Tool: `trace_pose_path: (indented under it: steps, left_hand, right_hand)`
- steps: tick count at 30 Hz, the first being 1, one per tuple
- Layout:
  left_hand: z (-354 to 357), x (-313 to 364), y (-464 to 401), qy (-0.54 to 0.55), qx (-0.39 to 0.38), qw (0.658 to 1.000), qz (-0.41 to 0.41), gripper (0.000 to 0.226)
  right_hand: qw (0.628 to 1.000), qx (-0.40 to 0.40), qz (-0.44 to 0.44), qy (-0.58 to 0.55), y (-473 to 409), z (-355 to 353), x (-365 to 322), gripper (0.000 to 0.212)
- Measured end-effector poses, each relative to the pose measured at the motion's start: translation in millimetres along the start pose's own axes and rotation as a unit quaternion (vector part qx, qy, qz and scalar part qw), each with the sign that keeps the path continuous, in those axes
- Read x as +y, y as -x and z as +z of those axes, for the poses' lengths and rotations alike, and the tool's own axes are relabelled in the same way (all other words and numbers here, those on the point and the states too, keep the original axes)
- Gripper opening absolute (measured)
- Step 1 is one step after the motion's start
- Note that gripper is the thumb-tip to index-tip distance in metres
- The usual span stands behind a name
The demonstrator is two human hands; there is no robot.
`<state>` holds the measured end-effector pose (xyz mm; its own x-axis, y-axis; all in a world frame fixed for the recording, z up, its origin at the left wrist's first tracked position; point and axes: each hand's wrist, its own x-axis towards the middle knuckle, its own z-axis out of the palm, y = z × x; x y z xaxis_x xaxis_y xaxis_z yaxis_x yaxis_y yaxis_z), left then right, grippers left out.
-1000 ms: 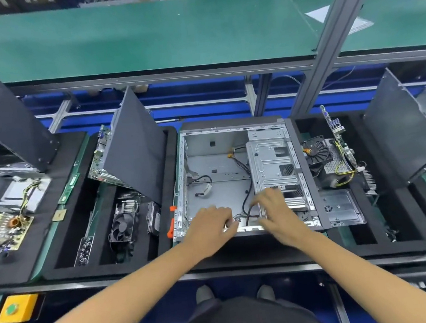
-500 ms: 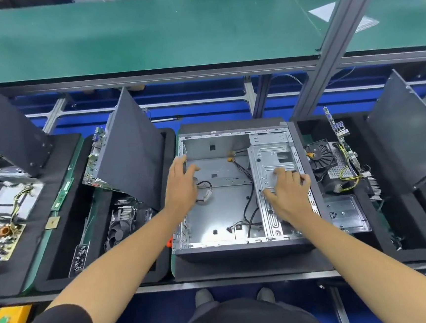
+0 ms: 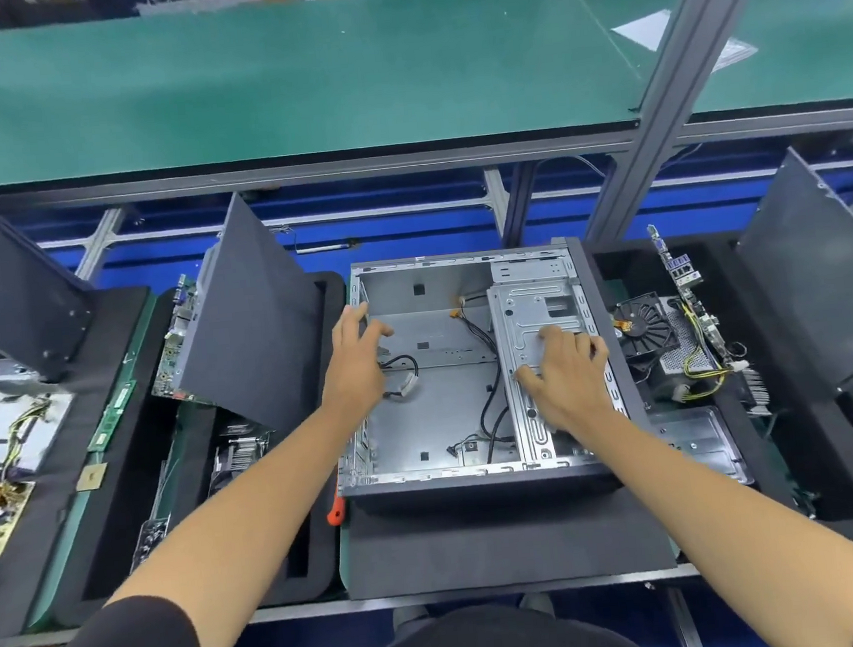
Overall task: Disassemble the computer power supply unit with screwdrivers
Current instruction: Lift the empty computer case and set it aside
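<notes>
I am bracing the opened computer case [image 3: 436, 405], which is lying on its side on the dark foam mat [image 3: 505, 538] in front of me. My left hand [image 3: 358, 360] is resting open on the case's left wall, fingers spread over the rim and reaching slightly into the cavity, holding nothing. My right hand [image 3: 568, 378] is lying flat and open on the metal drive bracket [image 3: 532, 314] at the right side of the case, fingertips pressing the sheet metal, also holding nothing.

I judge this step to be steadying or shifting the case, not unscrewing: no screwdriver is in either hand. Only an orange handle [image 3: 335, 509] is poking out just beside the case's near-left corner, and I cannot tell whether it is a tool.

The case itself is looking nearly bare, with loose black cables [image 3: 491, 410] trailing across its floor. I am not seeing a power supply inside it. A perforated metal box [image 3: 682, 347] with yellow wires is sitting in the tray to the right, beside a black fan [image 3: 641, 327], and I am guessing that is the unit, though I cannot be sure.

Next, I am thinking, calls for letting go of the case, taking up a screwdriver and reaching that box.
</notes>
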<state>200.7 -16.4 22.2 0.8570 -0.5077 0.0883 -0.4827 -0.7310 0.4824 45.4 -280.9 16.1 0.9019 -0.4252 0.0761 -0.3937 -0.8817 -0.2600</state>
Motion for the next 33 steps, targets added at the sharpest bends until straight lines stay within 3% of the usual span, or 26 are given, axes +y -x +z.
trace_pose_path:
  steps: [17, 21, 24, 29, 33]
  left_hand:
    - [-5, 4, -59, -0.018, 0.002, 0.999, -0.037, 0.05]
    - [1, 2, -57, 0.038, 0.012, 0.997, -0.069, 0.064]
    - [0, 2, -61, 0.101, -0.012, 0.99, -0.098, 0.079]
    - [-7, 7, -95, 0.2, -0.011, 0.953, -0.227, 0.073]
    - [-10, 6, -126, 0.172, -0.019, 0.939, -0.297, 0.044]
  right_hand:
    - [0.999, -0.009, 0.01, 0.051, -60, 3, -1, 0.057]
    - [0.994, 0.078, -0.002, 0.07, -69, -1, 7, 0.048]
    - [0.989, 0.12, 0.083, 0.024, -98, -18, 16, 0.039]
    - [0.983, -0.025, 0.18, -0.04, -155, -33, 25, 0.073]
    - [0.952, -0.142, 0.254, -0.095, -188, -34, 31, 0.082]
